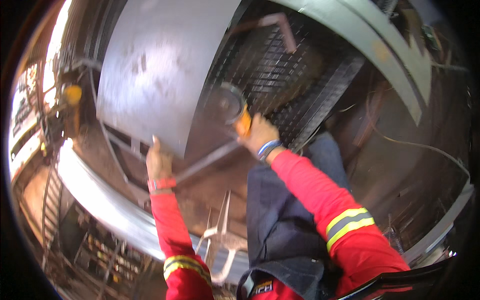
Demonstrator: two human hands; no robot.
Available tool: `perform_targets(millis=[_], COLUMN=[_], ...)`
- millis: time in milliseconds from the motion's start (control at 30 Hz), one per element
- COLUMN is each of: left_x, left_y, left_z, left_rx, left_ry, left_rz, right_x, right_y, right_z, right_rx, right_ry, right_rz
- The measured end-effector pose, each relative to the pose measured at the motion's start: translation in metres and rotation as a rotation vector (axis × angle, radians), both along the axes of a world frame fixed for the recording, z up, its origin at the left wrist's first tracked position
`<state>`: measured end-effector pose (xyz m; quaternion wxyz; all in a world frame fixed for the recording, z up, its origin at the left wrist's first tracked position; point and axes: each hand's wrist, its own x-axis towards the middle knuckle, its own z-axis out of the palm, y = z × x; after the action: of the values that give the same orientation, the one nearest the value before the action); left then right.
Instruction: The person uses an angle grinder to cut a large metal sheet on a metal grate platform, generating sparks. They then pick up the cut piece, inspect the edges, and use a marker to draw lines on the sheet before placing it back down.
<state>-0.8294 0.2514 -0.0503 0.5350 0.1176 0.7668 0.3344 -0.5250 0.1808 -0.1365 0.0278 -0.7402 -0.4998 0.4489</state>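
My right hand [262, 132] is closed around the yellow body of an angle grinder [244, 122]. The grinder's round disc, blurred, faces the right edge of a flat grey metal sheet [160, 65], a little apart from it. At the sheet's near edge, my left hand [159, 162] grips the metal, one digit lying over the top while the other fingers are mostly hidden. Beneath the sheet's near corner runs a thin metal frame [210, 161].
Dark perforated grating [280, 70] lies beyond the grinder, with a brownish angled bar [284, 30] on it. Curved grey metal strips [370, 37] arc across the far right. A thin cable [400, 140] trails at right. A long shiny curved piece [105, 195] stretches along the lower left.
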Motion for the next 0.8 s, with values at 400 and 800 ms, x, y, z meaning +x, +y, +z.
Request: perform_targets(millis=[400,800], left_x=[-0.016,0.289], left_y=[-0.019,-0.049], left_z=[-0.149,0.04], left_rx=[-0.026,0.275], left_ry=[-0.188,-0.618], left_rz=[0.105,-0.586], right_x=[0.071,0.119], right_y=[-0.012,-0.015], right_z=[-0.006,0.131], right_rx=[-0.177,0.528], right_ry=[0.596,0.163], right_rz=[-0.176,-0.238])
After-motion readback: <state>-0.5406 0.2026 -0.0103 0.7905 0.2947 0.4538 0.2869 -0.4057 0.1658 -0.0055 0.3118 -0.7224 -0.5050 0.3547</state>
